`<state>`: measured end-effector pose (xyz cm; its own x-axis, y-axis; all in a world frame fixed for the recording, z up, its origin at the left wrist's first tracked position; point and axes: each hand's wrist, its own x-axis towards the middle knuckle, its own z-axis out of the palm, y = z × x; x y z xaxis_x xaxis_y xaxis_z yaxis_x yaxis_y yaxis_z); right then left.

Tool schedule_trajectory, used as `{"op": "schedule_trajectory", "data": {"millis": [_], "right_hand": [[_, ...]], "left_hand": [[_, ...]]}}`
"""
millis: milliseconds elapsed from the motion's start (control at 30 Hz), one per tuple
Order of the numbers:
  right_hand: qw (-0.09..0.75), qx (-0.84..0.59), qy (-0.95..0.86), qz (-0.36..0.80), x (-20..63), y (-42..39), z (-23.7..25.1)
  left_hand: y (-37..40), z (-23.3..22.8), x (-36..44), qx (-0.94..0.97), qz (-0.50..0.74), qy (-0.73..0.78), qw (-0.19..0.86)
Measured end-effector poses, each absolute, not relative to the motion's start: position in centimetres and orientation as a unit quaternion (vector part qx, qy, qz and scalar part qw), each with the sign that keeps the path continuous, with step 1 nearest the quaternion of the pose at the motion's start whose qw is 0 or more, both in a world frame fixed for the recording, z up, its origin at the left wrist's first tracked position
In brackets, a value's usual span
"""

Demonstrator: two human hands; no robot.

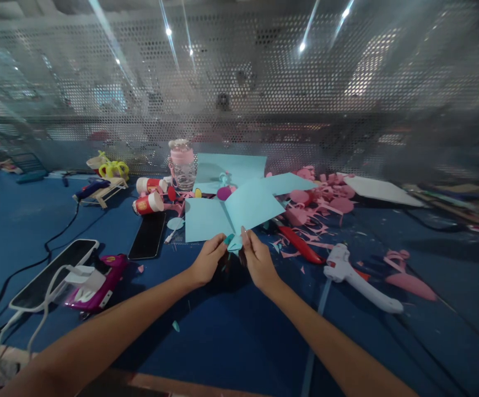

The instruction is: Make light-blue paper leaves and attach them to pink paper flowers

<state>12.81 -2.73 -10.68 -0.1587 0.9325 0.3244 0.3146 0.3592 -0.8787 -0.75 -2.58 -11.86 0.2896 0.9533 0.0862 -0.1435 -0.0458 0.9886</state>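
Over a blue table, my left hand and my right hand meet around a small light blue paper piece, each pinching a side of it. Just behind them lie light blue paper sheets, one tilted up near my right fingertips. Red-handled scissors rest on the table to the right of my right hand.
A white glue gun lies at the right, with pink paper scraps behind it. Two phones, a pink device, cables, red paper cups and a clear jar sit at the left and back. A perforated metal screen closes the far side.
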Motion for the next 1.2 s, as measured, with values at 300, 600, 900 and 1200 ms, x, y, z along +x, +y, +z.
{"op": "schedule_trajectory", "data": {"millis": [300,600,900,1200], "right_hand": [[0.430,-0.469,-0.711,0.299,13.1,-2.6,-10.2],[0.432,-0.456,-0.713,0.310,13.2,-2.6,-10.0],[0.404,-0.441,-0.762,0.247,14.4,-2.0,-9.3],[0.428,-0.450,-0.757,0.204,13.9,-2.3,-9.3]], "left_hand": [[-2.1,-11.7,-0.7,0.481,0.489,0.351,0.637],[-2.3,-11.4,-0.7,0.573,0.479,0.456,0.485],[-2.6,-11.3,-1.4,0.679,0.429,0.479,0.354],[-2.7,-11.5,-1.2,0.658,0.436,0.434,0.435]]}}
